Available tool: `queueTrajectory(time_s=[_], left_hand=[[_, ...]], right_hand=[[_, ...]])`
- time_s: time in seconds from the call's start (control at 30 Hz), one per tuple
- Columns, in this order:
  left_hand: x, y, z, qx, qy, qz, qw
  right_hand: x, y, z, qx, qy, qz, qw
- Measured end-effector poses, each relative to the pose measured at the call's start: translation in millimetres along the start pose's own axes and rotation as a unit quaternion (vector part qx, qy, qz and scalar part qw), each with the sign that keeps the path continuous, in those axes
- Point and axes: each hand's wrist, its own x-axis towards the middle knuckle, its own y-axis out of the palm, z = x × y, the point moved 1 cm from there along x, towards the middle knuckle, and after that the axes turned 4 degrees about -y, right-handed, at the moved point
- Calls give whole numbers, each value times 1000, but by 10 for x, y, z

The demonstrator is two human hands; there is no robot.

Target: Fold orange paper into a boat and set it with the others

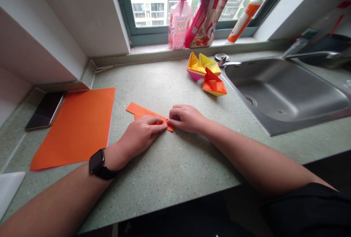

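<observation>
Well left of the sink (274, 127), a dark phone (45, 111) lies beside an orange sheet (82, 122) on the table (181, 167). Next toward the sink comes your folded orange strip (141, 111), its long axis slanting so that the end on the sink side lies closer to you. Your left hand (141, 133) lies over the strip, fingers together and clamped on it short of that end. Your right hand (188, 118), nearer the sink, pinches thumb and finger close to the end itself, the tips of both hands almost touching. Closest to the sink, beyond your right hand, sit three paper boats (210, 76).
</observation>
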Motion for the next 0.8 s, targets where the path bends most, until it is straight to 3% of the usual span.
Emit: queueTrajectory(time_s=[0.5, 0.8], left_hand=[[0, 8, 28, 11, 7, 7, 1000], [-2, 15, 24, 34, 7, 9, 999]], right_hand=[[38, -8, 8, 10, 6, 10, 1000], [-31, -122, -108, 13, 6, 31, 999]])
